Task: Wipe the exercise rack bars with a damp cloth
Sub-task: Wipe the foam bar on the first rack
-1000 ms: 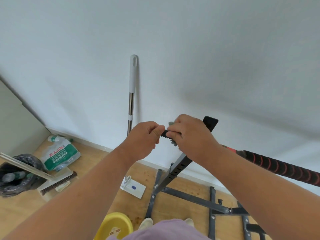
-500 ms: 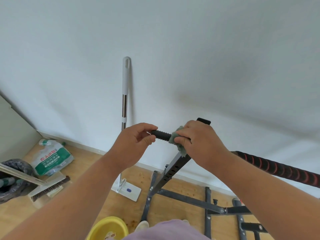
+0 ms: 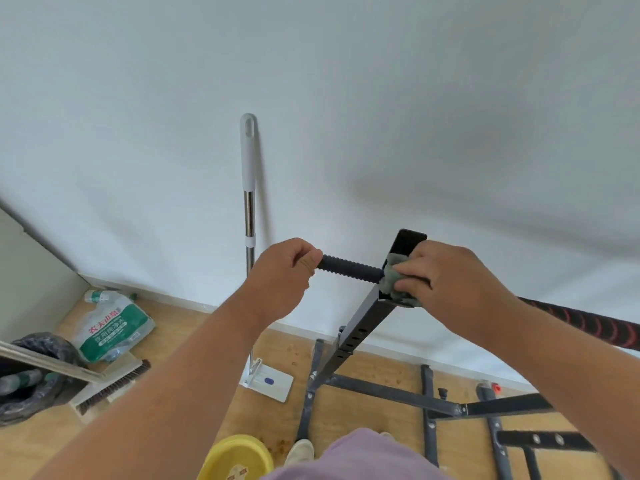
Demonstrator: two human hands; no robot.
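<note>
Head view.

One: Exercise rack (image 3: 398, 398) first. Heavy or light, going by the frame?

Two: Probably heavy and quite stiff. Dark steel, bolted together, spread across the wooden floor (image 3: 194, 341) at lower right of frame. Unlikely to shift under a wipe, so no need to brace hard. Safest held by a bar, not by a bolted joint.

One: And the upright post (image 3: 367, 320)?

Two: Square tube slanting up from lower centre to centre right, with a row of holes along one face. Smooth and hard, likely slick once damp. Worth minding the hole edges and the open top, which could snag fabric.

One: Ribbed handle (image 3: 349, 268)?

Two: Short, black and grooved, sticking out leftward from the top of the post at mid-frame. Looks rubbery and easy to grip. Grooves probably need rubbing round, not only along. Left hand (image 3: 280, 282) wrapped round the free end, fingers curled tight on the ribs.

One: Cloth (image 3: 393, 277)?

Two: Small, soft and limp, grey-green, bunched at the joint between handle and post. Light, and shaped by whatever squeezes it. Best kept wadded in the fingers. Right hand (image 3: 446, 282) pinching the wad against the metal, thumb and fingertips closed on the fabric, most of which is hidden under the palm. Dampness impossible to tell.

One: Anything else on the rack?

Two: Padded bar (image 3: 588, 323) with red and black bands, running off the right edge behind the right forearm. Cushioned by the look, and untouched just now.
</note>
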